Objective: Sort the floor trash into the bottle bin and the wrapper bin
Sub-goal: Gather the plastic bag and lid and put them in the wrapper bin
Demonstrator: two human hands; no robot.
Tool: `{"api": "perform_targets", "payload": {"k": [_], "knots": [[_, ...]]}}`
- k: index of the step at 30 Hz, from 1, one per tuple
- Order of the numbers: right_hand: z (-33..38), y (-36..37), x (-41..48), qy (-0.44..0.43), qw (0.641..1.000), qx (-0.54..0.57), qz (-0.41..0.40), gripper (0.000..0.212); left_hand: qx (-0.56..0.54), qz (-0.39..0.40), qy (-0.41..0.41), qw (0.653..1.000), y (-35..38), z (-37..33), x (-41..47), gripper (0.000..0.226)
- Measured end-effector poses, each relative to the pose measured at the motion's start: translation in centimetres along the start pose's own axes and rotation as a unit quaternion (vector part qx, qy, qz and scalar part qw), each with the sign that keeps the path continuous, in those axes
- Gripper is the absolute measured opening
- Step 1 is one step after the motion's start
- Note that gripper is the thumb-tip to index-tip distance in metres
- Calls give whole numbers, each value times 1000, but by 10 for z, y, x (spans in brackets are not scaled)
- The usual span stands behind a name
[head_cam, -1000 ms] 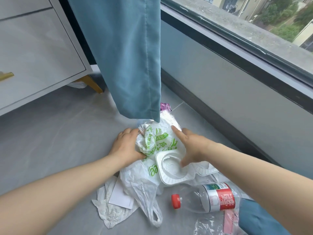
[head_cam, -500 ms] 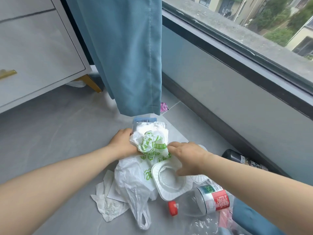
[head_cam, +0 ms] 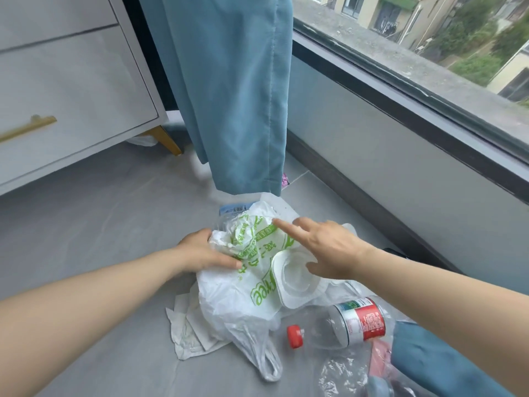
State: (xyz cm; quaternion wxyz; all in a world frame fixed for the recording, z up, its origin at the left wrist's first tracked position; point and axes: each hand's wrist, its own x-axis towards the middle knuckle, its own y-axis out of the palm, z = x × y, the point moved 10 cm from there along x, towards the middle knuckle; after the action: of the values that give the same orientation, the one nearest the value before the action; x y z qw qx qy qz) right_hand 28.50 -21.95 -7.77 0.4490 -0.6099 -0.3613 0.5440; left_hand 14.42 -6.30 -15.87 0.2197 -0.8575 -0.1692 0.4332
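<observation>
Sorting looks barely begun: bottle (head_cam: 343, 325), tray (head_cam: 294, 280) and paper (head_cam: 186, 330) lie on the floor (head_cam: 100, 224), no bin visible. Left hand (head_cam: 204, 250) grips the plastic bag (head_cam: 229, 296); right hand (head_cam: 329, 247) is open, fingers spread.

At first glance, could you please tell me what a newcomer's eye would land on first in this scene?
The white plastic bag with green print stands out, heaped mid-floor with the left hand gripping its bunched top and the right hand open above a white tray. Nearer the camera, a clear bottle with a red cap lies on its side. Behind the pile a blue curtain hangs beside the window.
</observation>
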Motion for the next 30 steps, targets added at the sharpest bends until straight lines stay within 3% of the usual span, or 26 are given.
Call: {"api": "perform_targets", "payload": {"k": [2,6,8,11,21,26,30], "knots": [[9,6,3,-37,999,-20,18,96,19,23,-4,1000,-5,-6,-5,93],[22,20,4,-61,995,-50,61,88,20,50,-11,998,-3,-25,-15,59],[31,25,4,-68,993,-59,71,84,69,8,-17,997,-5,-29,-14,74],[35,34,7,-68,991,-68,92,81,129,-33,-5,991,1,-36,-8,116],[18,41,13,-45,994,6,98,83,125,-111,58,984,-4,-55,11,108],[12,44,17,-44,994,18,96,84,241,-77,90,963,0,-77,26,136],[5,44,17,-43,994,32,92,84,318,-44,91,943,3,-93,42,141]]}}
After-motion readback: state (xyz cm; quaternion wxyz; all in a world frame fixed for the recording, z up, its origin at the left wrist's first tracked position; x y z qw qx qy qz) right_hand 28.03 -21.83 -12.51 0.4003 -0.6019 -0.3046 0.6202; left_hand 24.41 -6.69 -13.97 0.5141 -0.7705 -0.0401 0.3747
